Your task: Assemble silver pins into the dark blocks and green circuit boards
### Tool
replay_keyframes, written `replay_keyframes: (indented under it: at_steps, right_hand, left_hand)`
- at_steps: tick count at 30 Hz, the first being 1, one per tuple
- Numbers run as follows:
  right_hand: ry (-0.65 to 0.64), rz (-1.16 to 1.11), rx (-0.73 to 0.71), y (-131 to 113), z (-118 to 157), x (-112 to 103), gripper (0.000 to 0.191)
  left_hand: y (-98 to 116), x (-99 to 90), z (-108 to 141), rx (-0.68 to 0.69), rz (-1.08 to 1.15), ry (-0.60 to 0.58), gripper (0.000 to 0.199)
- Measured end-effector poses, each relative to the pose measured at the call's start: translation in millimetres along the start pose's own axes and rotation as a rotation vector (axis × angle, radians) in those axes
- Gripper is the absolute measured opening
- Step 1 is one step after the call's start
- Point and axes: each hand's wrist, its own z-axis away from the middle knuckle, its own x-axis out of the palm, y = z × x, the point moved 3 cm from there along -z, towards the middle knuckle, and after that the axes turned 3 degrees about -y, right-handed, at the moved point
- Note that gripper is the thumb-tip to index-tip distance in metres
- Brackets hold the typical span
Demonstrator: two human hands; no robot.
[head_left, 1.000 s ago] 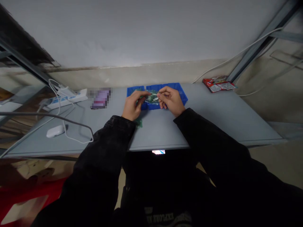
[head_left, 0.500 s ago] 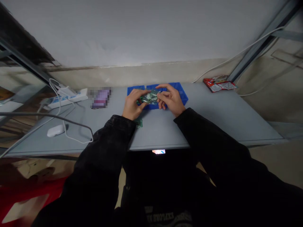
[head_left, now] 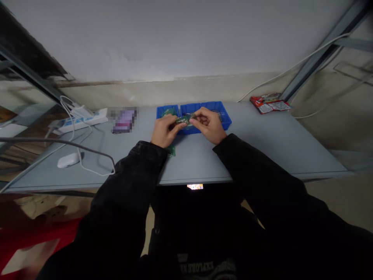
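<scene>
A person in black sleeves [head_left: 128,182] sits at a grey table [head_left: 271,151], holding a narrow green circuit board [head_left: 184,119] in the air just above the middle of a blue plastic compartment tray [head_left: 226,121] near the table's far edge. The fingers and thumb of the left hand [head_left: 166,132] are pinched together on the board's left end, while those of the right hand [head_left: 208,125] are clamped on its right end. A smaller green board piece [head_left: 171,151] lies on the table just beneath the left wrist. Toward the far left corner sit a white power strip [head_left: 84,121] and a pixelated purple object [head_left: 124,120], with a white rounded device [head_left: 68,160] nearer the front edge. A red-and-white foil packet [head_left: 270,104] lies at the far right corner.
</scene>
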Motion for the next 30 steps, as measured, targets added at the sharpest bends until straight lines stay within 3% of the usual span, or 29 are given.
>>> replay_keyframes:
  at_steps: [3,10,16,21,26,30]
  right_hand:
    - [0.012,0.047,-0.046,2.9,-1.5,-1.3,0.014]
    - [-0.074,0.045,0.004,-2.9,2.0,4.1,0.019]
    - [-0.059,0.196,-0.025,0.3,0.4,5.5,0.010]
    - [-0.015,0.165,-0.012,4.5,-0.2,3.3,0.011]
    - [-0.085,0.100,-0.009,4.3,3.0,5.6,0.020]
    - [-0.083,0.110,-0.031,2.3,3.9,6.3,0.015]
  left_hand:
    - [2.1,0.6,-1.2,0.027,0.002,-0.015,0.046]
    - [2.9,3.0,-0.7,0.046,0.089,-0.068,0.031]
    - [-4.0,6.9,-0.1,0.042,0.037,-0.102,0.044]
    - [-4.2,5.7,0.5,0.038,0.005,-0.042,0.053]
    - [0.7,2.8,1.1,0.037,0.043,-0.016,0.038]
    - [1.1,0.6,1.1,-0.006,0.045,0.034,0.032]
